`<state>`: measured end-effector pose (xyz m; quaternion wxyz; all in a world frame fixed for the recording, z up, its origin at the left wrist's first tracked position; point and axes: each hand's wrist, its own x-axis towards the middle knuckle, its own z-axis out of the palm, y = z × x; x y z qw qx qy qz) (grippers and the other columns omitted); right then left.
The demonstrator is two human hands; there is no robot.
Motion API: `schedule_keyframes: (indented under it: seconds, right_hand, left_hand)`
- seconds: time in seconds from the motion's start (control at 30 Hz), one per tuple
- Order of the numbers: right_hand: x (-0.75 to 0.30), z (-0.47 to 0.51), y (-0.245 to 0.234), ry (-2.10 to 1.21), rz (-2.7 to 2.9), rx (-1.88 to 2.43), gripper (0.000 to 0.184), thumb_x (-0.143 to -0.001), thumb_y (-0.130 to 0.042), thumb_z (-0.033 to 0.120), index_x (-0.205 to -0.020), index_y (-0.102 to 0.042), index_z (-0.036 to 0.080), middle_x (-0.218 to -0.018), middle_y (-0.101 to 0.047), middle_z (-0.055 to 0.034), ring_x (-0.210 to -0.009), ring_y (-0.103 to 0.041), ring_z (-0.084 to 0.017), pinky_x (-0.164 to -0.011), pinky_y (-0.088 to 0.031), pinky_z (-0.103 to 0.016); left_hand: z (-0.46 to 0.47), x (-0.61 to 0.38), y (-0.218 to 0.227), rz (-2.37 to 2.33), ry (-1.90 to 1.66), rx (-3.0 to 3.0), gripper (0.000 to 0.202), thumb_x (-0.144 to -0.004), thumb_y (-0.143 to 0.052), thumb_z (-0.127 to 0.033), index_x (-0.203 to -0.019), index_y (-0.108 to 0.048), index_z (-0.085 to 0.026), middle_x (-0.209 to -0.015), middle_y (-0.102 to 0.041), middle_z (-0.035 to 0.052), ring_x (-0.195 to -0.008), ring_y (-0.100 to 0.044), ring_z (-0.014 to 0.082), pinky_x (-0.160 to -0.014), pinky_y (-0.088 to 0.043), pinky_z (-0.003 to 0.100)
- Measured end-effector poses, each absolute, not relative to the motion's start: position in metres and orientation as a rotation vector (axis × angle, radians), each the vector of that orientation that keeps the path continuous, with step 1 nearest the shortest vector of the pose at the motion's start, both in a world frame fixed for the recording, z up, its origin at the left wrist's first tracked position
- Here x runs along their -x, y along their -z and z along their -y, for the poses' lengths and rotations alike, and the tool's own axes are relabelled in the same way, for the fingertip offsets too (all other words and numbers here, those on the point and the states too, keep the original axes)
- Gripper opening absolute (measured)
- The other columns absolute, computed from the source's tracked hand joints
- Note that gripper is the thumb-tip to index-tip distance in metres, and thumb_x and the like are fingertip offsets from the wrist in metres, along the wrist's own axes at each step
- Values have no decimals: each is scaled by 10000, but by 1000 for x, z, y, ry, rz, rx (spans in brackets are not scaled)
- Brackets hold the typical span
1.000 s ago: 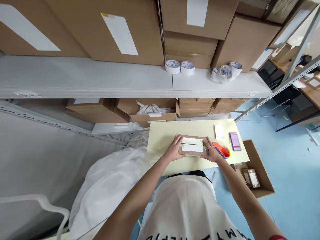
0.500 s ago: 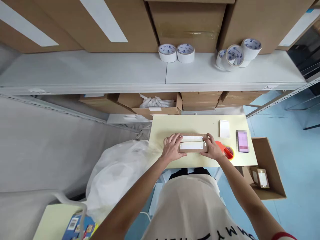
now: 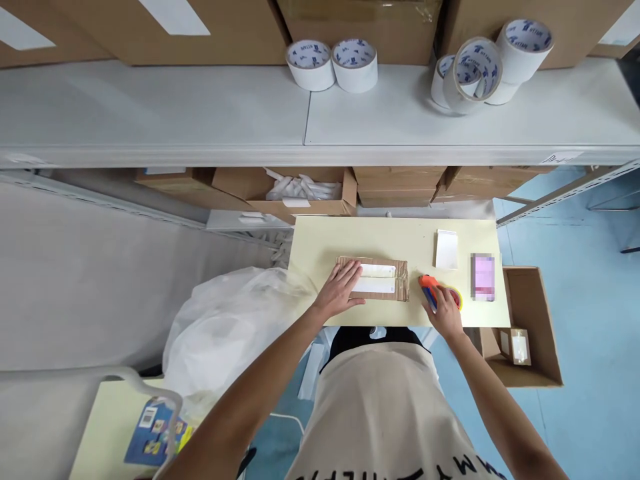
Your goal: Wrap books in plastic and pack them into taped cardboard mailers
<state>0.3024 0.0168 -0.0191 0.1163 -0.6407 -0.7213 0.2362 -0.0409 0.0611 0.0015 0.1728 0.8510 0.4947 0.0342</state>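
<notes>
A flat cardboard box (image 3: 402,280) with white label strips and shiny tape at its right end lies on the pale yellow table (image 3: 320,233). My left hand (image 3: 342,287) rests on the box's left end, fingers stretched out flat. To the right of the box, my right hand (image 3: 444,313) has its fingers over an orange and blue tape dispenser (image 3: 428,283) with a yellow-edged roll. The fingers curl onto the dispenser, which lies on the table, and partly hide it.
A white card pad (image 3: 447,249) and a blurred pink pack (image 3: 483,277) lie at the table's right. Beside it stands an open carton (image 3: 543,333) holding a small box (image 3: 520,347). Tape rolls (image 3: 355,65) stand on the shelf (image 3: 200,113) ahead. A white plastic bag (image 3: 220,327) bulges at left.
My right hand has left the box's right end and moved right onto the tape dispenser. My left hand stays on the box. The head view has shifted slightly.
</notes>
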Motion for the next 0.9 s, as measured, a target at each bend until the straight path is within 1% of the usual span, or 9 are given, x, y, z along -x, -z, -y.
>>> schedule_keyframes:
  seconds: [0.07,0.13,0.27,0.37,0.47,0.6,0.7,0.8,0.9]
  right_hand:
    - [-315,-7,28,-716,2083,2059,470,-894,-503,424,-1296,-468,183,-1236,-585,-197,-1142,-578,-352,-829,-531,-474]
    - [-317,-4,33,-786,2052,2228,439,-881,-525,422,-1251,-489,189,-1125,-642,-187,-1013,-642,-340,-734,-541,-439]
    - [-305,-9,35,-853,1933,2499,480,-861,-561,427,-1250,-442,173,-925,-689,-166,-834,-685,-337,-650,-518,-435]
    - [-297,-11,35,-848,1891,2557,524,-854,-562,312,-1312,-373,144,-860,-698,-163,-778,-693,-333,-643,-507,-431]
    - [-299,-14,28,-821,1822,2440,493,-843,-507,245,-1316,-408,151,-889,-705,-160,-795,-693,-314,-674,-510,-417]
    - [-299,-30,-11,-814,1609,2021,497,-830,-480,374,-1279,-483,161,-1005,-694,-129,-867,-666,-285,-744,-519,-407]
    - [-280,-47,-54,-853,1513,1733,510,-823,-485,447,-1236,-530,152,-992,-691,-109,-851,-640,-252,-735,-516,-367]
    - [-243,-64,-86,-878,1574,1606,410,-844,-434,477,-1000,-641,160,-886,-691,-89,-795,-617,-233,-708,-504,-340]
    - [-205,-78,-98,-1010,1702,1616,415,-848,-440,519,-812,-655,165,-755,-666,-63,-690,-589,-203,-636,-487,-308]
  left_hand:
    - [-62,41,-1,-1394,-171,-2369,859,-807,-493,-700,-1453,-387,-145,-1507,-390,168,-1423,-308,328,-1189,-154,500]
    - [-62,41,-1,-1386,-237,-2331,831,-799,-528,-681,-1440,-414,-164,-1499,-408,161,-1415,-324,333,-1187,-161,507]
    - [-59,39,0,-1369,-302,-2293,771,-809,-566,-624,-1432,-430,-191,-1498,-415,142,-1410,-335,330,-1188,-167,507]
    - [-58,38,1,-1346,-353,-2288,755,-812,-578,-602,-1426,-439,-185,-1505,-404,142,-1416,-323,328,-1191,-163,496]
    - [-58,37,1,-1321,-405,-2280,748,-808,-590,-593,-1414,-453,-177,-1507,-397,149,-1419,-316,332,-1191,-163,497]
    - [-55,40,-2,-1279,-424,-2287,727,-802,-626,-546,-1403,-464,-170,-1505,-396,157,-1419,-317,332,-1193,-152,502]
    - [-49,44,-2,-1246,-474,-2275,707,-794,-648,-517,-1391,-479,-179,-1495,-417,151,-1411,-334,330,-1195,-148,498]
    - [-41,49,0,-1215,-523,-2242,709,-781,-662,-512,-1390,-482,-199,-1488,-431,139,-1405,-344,335,-1194,-147,499]
    - [-34,54,2,-1196,-542,-2215,728,-768,-678,-503,-1396,-476,-196,-1484,-433,150,-1403,-345,343,-1192,-143,500]
